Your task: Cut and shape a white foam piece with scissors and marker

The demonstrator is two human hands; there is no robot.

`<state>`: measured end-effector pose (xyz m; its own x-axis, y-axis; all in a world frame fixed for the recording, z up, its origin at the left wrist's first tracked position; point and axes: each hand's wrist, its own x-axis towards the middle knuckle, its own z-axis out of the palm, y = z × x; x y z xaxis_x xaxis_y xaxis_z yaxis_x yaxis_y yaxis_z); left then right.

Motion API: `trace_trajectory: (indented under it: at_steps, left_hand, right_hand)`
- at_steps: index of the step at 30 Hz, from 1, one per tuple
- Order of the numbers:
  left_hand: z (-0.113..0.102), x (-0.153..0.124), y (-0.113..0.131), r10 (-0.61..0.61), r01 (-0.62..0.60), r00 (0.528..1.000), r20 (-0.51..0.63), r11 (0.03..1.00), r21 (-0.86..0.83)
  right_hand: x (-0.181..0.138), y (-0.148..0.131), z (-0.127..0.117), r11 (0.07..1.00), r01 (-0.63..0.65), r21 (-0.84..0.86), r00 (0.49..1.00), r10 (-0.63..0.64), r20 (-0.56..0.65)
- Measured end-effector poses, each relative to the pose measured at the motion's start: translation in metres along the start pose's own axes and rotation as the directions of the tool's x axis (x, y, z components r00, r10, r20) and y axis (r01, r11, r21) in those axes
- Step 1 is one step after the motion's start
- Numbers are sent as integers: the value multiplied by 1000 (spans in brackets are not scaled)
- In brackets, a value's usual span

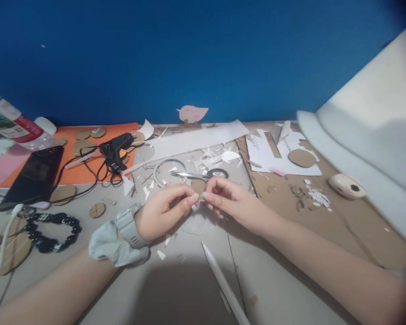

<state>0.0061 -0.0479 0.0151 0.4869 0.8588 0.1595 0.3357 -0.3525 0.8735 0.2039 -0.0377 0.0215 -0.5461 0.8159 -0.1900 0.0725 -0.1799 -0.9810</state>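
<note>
My left hand (pixel 171 206) and my right hand (pixel 226 198) meet at the middle of the table, fingertips pinched close together. Between them is a tiny brownish piece (pixel 200 197), too small to name; both hands grip it. Just beyond my fingers lie scissors (pixel 189 174) with dark handles, partly over a roll of tape (pixel 156 174). A brown cardboard bit (pixel 198 185) shows behind my fingertips. Below my hands, a clear crumpled plastic piece (pixel 198 225) rests on the table. Nearer to me is a white pen-like stick (pixel 223 282).
At left are a black glue gun (pixel 113 151) with its cable, a dark phone (pixel 34 174), a beaded bracelet (pixel 37 237), a bottle (pixel 16 122) and cardboard discs (pixel 63 195). A pink paper bird (pixel 192 113) stands at the back. At right lie cut paper (pixel 257 158) and a cream rounded object (pixel 347 186).
</note>
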Motion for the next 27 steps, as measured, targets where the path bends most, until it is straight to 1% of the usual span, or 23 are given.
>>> trace_trajectory:
  at_steps: [2, 5, 7, 9, 10, 12, 14, 16, 19, 22, 25, 27]
  left_hand:
    - [0, -1, 0, -4, 4, 999, -36, 1000, -2]
    - [1, -2, -2, -39, 36, 991, -126, 999, -27]
    - [0, -2, -3, -57, 54, 983, -177, 998, -21]
    - [-1, -1, -5, -53, 57, 978, -201, 998, 14]
    - [-2, 0, -5, -50, 58, 977, -206, 998, 35]
    - [-3, 1, -5, -39, 56, 979, -201, 995, 82]
    - [-3, 2, -5, -17, 42, 984, -180, 990, 133]
    - [-2, 2, -4, 17, 8, 991, -135, 982, 187]
    - [0, 1, -3, 83, -76, 996, -17, 964, 257]
    - [2, 1, -2, 117, -146, 988, 102, 920, 363]
    - [2, 0, -1, 98, -165, 983, 158, 849, 501]
    - [3, -1, 0, 82, -155, 984, 158, 830, 535]
  right_hand:
    - [1, 2, -2, 999, 3, 37, 1000, -3, -1]
    - [2, 6, -6, 992, 1, 124, 1000, -4, 27]
    - [2, 5, -7, 993, -24, 113, 999, 20, 39]
    - [1, 2, -9, 996, -80, 24, 995, 79, 57]
    - [1, 0, -10, 992, -121, -36, 988, 124, 95]
    - [-1, -7, -12, 958, -168, -231, 969, 203, 138]
    - [-2, -13, -13, 888, -152, -434, 964, 230, 131]
    - [-3, -16, -13, 823, -116, -556, 969, 217, 119]
    - [-6, -17, -11, 775, -94, -625, 971, 209, 113]
    - [-11, -17, -7, 715, -74, -696, 982, 175, 76]
    - [-16, -16, -4, 648, -59, -759, 988, 147, 50]
    - [-18, -14, -3, 623, -53, -780, 990, 136, 41]
